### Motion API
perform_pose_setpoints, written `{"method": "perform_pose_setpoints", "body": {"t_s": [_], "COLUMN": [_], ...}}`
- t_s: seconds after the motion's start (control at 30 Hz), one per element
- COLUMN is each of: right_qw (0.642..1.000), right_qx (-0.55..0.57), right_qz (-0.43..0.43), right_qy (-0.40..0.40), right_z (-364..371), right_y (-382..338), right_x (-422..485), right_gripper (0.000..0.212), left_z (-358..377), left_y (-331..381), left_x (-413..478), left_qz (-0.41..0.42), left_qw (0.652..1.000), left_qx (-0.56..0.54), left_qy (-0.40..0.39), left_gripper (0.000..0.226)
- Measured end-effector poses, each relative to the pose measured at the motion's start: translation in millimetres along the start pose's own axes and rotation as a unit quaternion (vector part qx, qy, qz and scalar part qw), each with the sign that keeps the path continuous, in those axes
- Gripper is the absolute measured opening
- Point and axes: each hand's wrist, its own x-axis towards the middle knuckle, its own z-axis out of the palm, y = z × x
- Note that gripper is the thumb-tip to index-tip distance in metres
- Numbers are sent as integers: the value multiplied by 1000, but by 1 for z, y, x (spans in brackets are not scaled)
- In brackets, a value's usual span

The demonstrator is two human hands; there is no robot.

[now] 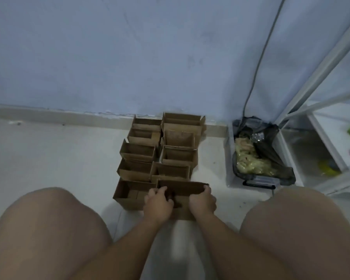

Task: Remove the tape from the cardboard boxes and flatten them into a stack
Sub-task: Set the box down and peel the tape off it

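Several small open brown cardboard boxes [166, 150] stand in two rows on the pale floor, running from the skirting board towards me. The nearest box [183, 188], on the right row, is between my hands. My left hand [158, 203] grips its left end with fingers curled over the rim. My right hand [203, 200] grips its right end the same way. Another open box [129, 194] sits just left of it, touching. Any tape on the boxes is too small to tell.
A clear plastic bin [257, 183] lined with a black bag holding yellowish scraps stands to the right of the boxes. A white shelf frame [311, 126] and a dark cable [257, 63] rise at the right. My bare knees frame the lower view. A blue wall is behind.
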Motion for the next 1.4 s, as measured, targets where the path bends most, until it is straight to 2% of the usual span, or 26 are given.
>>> {"method": "perform_pose_setpoints", "body": {"t_s": [0.2, 0.3, 0.43, 0.53, 0.63, 0.77, 0.9, 0.97, 1.03, 1.13, 1.2, 1.3, 1.4], "right_qw": [992, 986, 986, 990, 994, 999, 999, 998, 995, 958, 930, 926, 935], "right_qx": [-37, -62, -66, -61, -49, -4, 49, 58, 90, 225, 276, 251, 223], "right_qz": [-101, -138, -140, -114, -99, -22, 14, 9, 35, 166, 226, 259, 247], "right_qy": [-72, -73, -65, -48, -1, 35, 0, -8, -16, -67, -94, -112, -122], "right_z": [-33, -43, -37, -18, -3, 3, 15, 18, 21, 24, 25, 28, 29], "right_y": [3, 0, 0, 4, 13, 26, 29, 32, 37, 43, 45, 44, 46], "right_x": [-53, -55, -41, -20, 5, 43, 77, 87, 97, 104, 105, 98, 92], "right_gripper": [47, 42, 43, 45, 49, 66, 60, 56, 57, 68, 72, 69, 63], "left_z": [-39, -48, -52, -50, -39, -15, 10, 14, 19, 29, 37, 48, 50], "left_y": [2, 3, -6, -25, -41, -43, -42, -43, -46, -43, -33, -27, -40], "left_x": [-40, -46, -38, -14, 13, 46, 67, 66, 65, 63, 60, 57, 55], "left_qz": [74, 90, 80, 30, -26, -90, -89, -83, -83, -87, -100, -130, -215], "left_qw": [997, 996, 997, 1000, 998, 988, 990, 990, 991, 992, 992, 991, 977], "left_qx": [0, -3, 10, -5, -60, -122, -104, -110, -99, -66, -64, -21, -13], "left_qy": [7, 21, -5, -2, 11, -1, -35, 4, 37, 58, 53, 41, 3], "left_gripper": [34, 29, 19, 11, 25, 14, 14, 5, 8, 19, 21, 42, 52]}}
